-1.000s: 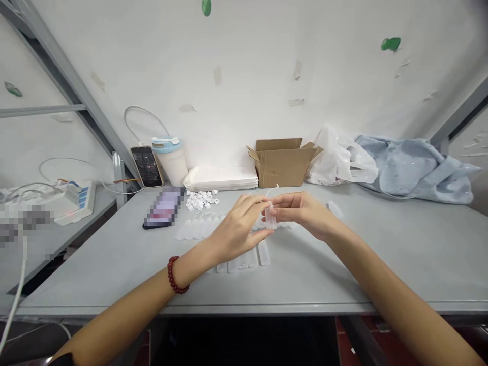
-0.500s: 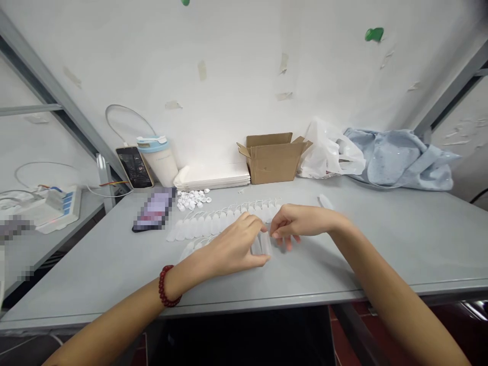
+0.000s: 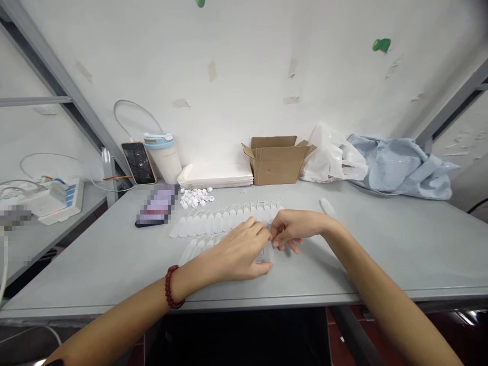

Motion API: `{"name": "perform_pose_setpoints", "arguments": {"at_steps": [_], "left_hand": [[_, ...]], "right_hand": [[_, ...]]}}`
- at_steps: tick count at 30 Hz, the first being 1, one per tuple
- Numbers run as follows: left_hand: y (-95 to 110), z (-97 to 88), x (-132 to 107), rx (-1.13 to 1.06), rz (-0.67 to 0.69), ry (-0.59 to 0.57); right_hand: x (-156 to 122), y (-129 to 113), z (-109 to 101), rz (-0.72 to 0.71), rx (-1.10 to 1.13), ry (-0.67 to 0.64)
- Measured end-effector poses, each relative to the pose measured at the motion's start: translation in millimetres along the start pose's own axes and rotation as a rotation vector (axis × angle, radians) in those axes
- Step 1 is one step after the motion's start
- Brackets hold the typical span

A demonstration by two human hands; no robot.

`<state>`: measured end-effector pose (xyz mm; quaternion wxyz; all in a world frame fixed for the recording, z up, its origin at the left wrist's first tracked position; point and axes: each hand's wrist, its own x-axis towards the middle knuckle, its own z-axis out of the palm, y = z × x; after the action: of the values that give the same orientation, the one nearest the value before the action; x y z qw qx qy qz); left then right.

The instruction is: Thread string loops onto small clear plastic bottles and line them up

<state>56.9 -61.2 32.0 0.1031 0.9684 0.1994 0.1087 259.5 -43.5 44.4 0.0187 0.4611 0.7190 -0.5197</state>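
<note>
My left hand (image 3: 238,251), with a red bead bracelet (image 3: 171,287) on the wrist, rests low on the grey table (image 3: 381,254) with fingers curled onto a small clear plastic vial (image 3: 266,252) at the right end of the near row. My right hand (image 3: 293,230) pinches at the top of that same vial. A far row of clear vials (image 3: 224,219) lies side by side beyond my hands, and a near row of vials (image 3: 198,247) runs out from under my left hand. A lone vial (image 3: 327,206) lies to the right.
A heap of small white caps (image 3: 194,196) sits beside a phone lying flat (image 3: 156,206). Along the wall stand a second phone (image 3: 138,162), a white cup (image 3: 166,158), stacked white sheets (image 3: 217,176), a cardboard box (image 3: 277,159), a plastic bag (image 3: 332,155) and blue cloth (image 3: 400,165). A power strip (image 3: 57,198) lies left.
Both hands came down from mid-air, where they held a vial between them, to the table surface at the end of the near row.
</note>
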Motion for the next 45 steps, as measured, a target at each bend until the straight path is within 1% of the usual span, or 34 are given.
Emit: {"name": "perform_pose_setpoints", "arguments": {"at_steps": [3,6,11,14,20,24,26,27,28,30,32,33,35,36,38,40,42,45], "left_hand": [[-2.2,-2.4,-2.3,-0.063,0.025,0.005],[-4.1,-2.7,-3.0,-0.090,0.034,0.002],[-3.2,-1.6,-1.0,-0.059,-0.017,0.017],[-1.4,-1.4,0.3,-0.024,-0.046,-0.002],[0.6,0.6,0.9,0.046,-0.047,-0.033],[0.5,-4.2,-1.0,0.009,-0.049,-0.011],[-3.5,-10.3,-3.4,-0.022,-0.061,0.012],[-7.5,-13.9,-4.8,-0.033,-0.078,0.032],[-13.3,-17.6,-6.1,-0.043,-0.101,0.052],[-30.4,-25.0,-7.1,-0.043,-0.159,0.104],[-53.4,-31.6,-3.3,-0.018,-0.207,0.120],[-66.0,-34.6,1.2,0.006,-0.228,0.119],[-90.5,-39.1,14.8,0.059,-0.295,0.127],[-101.4,-40.2,23.3,0.078,-0.317,0.118],[-119.0,-39.0,41.0,0.075,-0.348,0.067],[-130.9,-32.8,56.4,0.081,-0.357,0.033],[-137.8,-23.4,67.4,0.076,-0.342,0.028],[-141.9,-11.0,75.7,0.053,-0.322,0.050]], "right_hand": [[-2.7,0.8,-2.3,0.018,0.010,0.006],[-4.7,1.7,-3.7,0.005,0.008,0.009],[-3.6,2.9,-2.8,-0.014,0.007,0.005],[-2.1,1.7,-1.4,-0.028,-0.003,0.016],[-2.1,-5.7,1.9,-0.045,0.007,0.015],[-7.4,-4.6,-1.4,-0.038,0.005,0.025],[-13.6,-1.6,-6.4,-0.041,0.006,0.074],[-17.3,0.4,-9.7,-0.044,0.005,0.121],[-21.2,2.7,-13.4,-0.043,0.003,0.183],[-28.4,8.7,-21.6,-0.021,-0.003,0.348],[-33.4,16.7,-30.2,0.047,-0.030,0.542],[-35.0,21.4,-34.3,0.106,-0.061,0.634],[-36.8,31.4,-41.7,0.280,-0.162,0.772],[-37.3,36.3,-44.8,0.384,-0.229,0.812],[-38.6,45.3,-49.6,0.552,-0.382,0.854],[-40.5,52.6,-52.8,0.642,-0.494,0.855],[-42.7,58.0,-55.0,0.725,-0.517,0.831],[-44.9,63.8,-57.6,0.851,-0.466,0.799]]}}
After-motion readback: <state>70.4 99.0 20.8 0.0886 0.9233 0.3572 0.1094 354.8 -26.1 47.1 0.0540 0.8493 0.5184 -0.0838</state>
